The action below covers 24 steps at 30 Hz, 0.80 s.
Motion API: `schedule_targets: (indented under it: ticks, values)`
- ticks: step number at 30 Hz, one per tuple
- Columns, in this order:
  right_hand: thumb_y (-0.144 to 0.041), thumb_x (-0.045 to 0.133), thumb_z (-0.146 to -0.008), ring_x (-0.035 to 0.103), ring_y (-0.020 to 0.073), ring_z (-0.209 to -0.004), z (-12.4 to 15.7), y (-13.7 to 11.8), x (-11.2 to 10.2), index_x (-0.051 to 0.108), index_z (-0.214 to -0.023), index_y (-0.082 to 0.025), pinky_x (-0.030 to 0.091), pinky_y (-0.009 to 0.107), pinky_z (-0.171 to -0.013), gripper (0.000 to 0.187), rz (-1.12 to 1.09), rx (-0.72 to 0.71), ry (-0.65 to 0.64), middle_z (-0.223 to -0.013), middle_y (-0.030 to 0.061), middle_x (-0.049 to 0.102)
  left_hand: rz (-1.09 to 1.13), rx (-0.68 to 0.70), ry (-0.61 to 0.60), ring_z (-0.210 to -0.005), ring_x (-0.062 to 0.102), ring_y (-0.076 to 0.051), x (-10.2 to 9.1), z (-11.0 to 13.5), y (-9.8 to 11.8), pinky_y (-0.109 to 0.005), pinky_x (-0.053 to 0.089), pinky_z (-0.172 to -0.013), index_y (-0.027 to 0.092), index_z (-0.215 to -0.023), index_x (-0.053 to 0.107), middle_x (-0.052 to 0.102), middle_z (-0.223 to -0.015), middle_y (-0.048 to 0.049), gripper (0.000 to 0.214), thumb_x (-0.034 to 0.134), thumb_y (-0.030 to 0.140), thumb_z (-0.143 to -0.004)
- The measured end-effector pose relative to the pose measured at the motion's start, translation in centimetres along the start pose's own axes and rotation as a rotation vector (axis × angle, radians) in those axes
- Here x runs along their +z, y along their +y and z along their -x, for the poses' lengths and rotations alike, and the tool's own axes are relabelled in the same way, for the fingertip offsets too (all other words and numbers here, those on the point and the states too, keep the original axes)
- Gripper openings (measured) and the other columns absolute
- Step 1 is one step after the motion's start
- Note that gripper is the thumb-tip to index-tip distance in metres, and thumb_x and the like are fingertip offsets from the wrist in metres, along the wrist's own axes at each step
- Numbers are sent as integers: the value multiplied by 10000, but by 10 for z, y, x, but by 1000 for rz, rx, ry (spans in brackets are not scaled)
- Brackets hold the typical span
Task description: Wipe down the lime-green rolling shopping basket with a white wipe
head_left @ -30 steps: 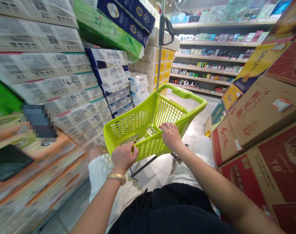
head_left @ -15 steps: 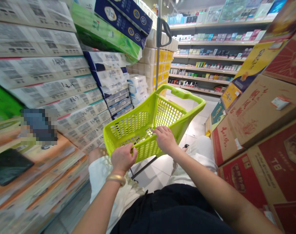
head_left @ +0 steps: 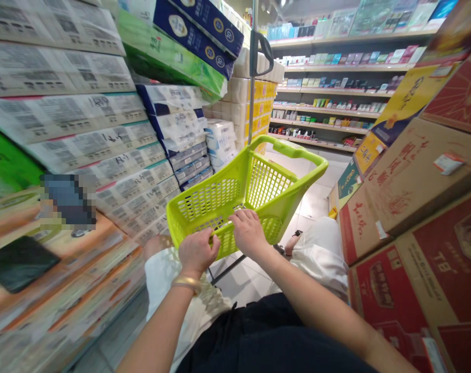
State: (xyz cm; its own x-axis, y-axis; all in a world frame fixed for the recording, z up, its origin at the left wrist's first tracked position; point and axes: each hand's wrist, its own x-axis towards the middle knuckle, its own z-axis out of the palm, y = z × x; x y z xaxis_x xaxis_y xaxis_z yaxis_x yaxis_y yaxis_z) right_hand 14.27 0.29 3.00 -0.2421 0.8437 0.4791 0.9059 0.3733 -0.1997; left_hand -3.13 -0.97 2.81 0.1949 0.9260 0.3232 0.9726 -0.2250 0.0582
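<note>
A lime-green plastic shopping basket (head_left: 209, 191) stands in front of my knees, its slotted sides and raised handle showing. My left hand (head_left: 197, 251), with a gold bangle at the wrist, is wrapped over the near rim, thumb on the inner side. To its right, my right hand (head_left: 250, 231) curls over the same rim, fingers reaching into the basket. Printed or patterned matter shows through the floor of the basket between my hands; I cannot make out anything lying in it. A grey pole with a black loop grip (head_left: 262, 53) rises behind the basket.
Stacked wrapped packs (head_left: 84, 111) line the left side. On an orange carton stack lie a dark flat phone-like slab (head_left: 21, 263) and a blurred-out screen (head_left: 69, 201). Red and brown cartons (head_left: 425, 181) rise at right. Stocked shelves (head_left: 328, 93) stand behind, beyond pale floor tiles (head_left: 309, 194).
My right hand has slid left along the basket's near rim, closer to my left hand. My left hand keeps its place on the rim. The view has shifted slightly.
</note>
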Motion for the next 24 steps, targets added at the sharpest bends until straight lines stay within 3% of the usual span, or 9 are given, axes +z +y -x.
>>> schedule_targets:
  ticks: [3,7,10,13,16,18,21,24]
  values:
    - [-106,521,-875,533,212,-1120,2,-5,-1,683,-1108,-234,267,363,-1091,311,-27,-2,-20,-1116,62,679,6,12,4,-728,647,-214,0,0,-2,-309,344,-625,211,-791,645,716,-763,-59,293,400,342,-882]
    - [-82,510,-871,547,203,-1140,0,24,-22,691,-1091,-256,177,393,-1142,335,12,82,-32,-1135,39,690,5,13,11,-740,656,-217,2,1,-3,-312,352,-630,215,-820,653,730,-793,-55,300,393,347,-887]
    - [-73,510,-862,551,213,-1131,-5,51,-40,708,-1061,-248,174,398,-1143,331,66,180,-10,-1144,47,689,0,7,2,-753,664,-222,2,0,-3,-316,353,-628,214,-823,657,733,-795,-55,307,391,354,-886]
    - [-72,511,-859,546,226,-1117,-10,60,-44,720,-1032,-222,219,384,-1125,311,100,241,41,-1109,68,691,-1,12,9,-763,669,-226,3,0,-1,-320,356,-630,210,-821,657,732,-790,-57,312,389,356,-886]
    - [-72,501,-863,550,233,-1051,-9,43,-30,730,-991,-212,295,368,-1073,297,96,253,74,-1054,81,693,0,8,29,-749,666,-229,5,0,-1,-324,355,-625,210,-820,659,726,-777,-59,315,387,355,-885]
    - [-78,507,-863,551,228,-1024,-5,24,-15,729,-988,-219,319,354,-1055,291,55,181,69,-1035,72,695,-4,6,33,-739,662,-231,5,0,-1,-325,354,-620,211,-814,659,720,-763,-60,315,389,356,-883]
    - [-108,528,-867,543,220,-1069,0,1,1,715,-1033,-220,284,348,-1105,273,12,78,63,-1061,64,691,-5,15,29,-733,662,-230,5,1,-4,-325,357,-621,212,-802,652,716,-759,-58,310,389,355,-882]
    - [-107,530,-867,548,209,-1092,2,-1,1,704,-1053,-243,240,359,-1140,289,10,44,39,-1078,48,692,-5,26,30,-734,662,-229,5,3,-6,-324,359,-625,213,-793,643,716,-761,-54,303,387,349,-884]
